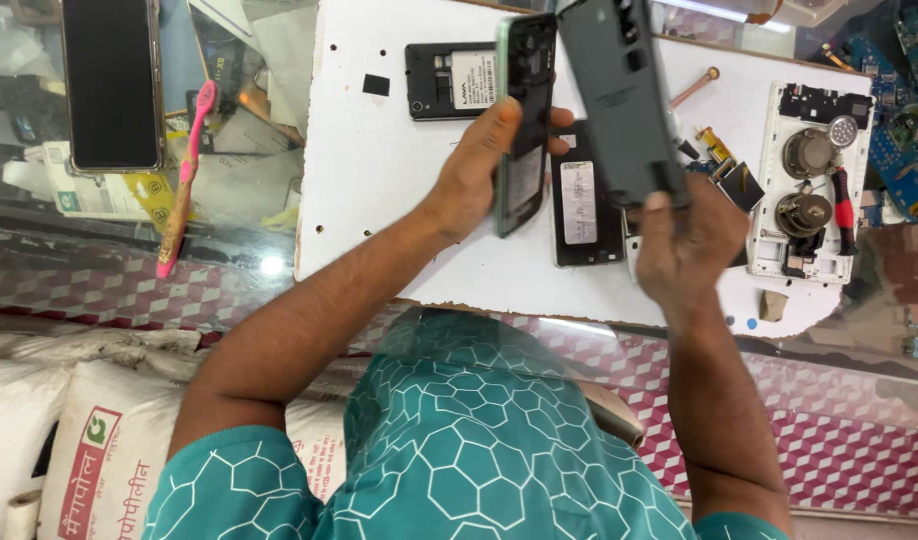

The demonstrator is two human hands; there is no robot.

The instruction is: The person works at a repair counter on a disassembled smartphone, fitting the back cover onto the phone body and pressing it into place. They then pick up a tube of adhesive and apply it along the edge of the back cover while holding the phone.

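Over the white board [379, 200] on my table, I judge I'm at the separating step: the dark grey plastic back cover [619, 100] is lifted clear in my right hand [694, 245], fingers closed round its lower end, tilted just beside the green-edged phone body [524, 120], which my left hand [479, 165] clamps upright on its edge. Next calls for setting the cover down without knocking the opened black handset [584, 205] beneath, or the small brass-headed screwdriver [697, 86].

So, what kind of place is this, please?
Probably a phone repair bench. The left hand holds an opened phone, the right hand holds its back cover, and circuit boards lie beside the white board.
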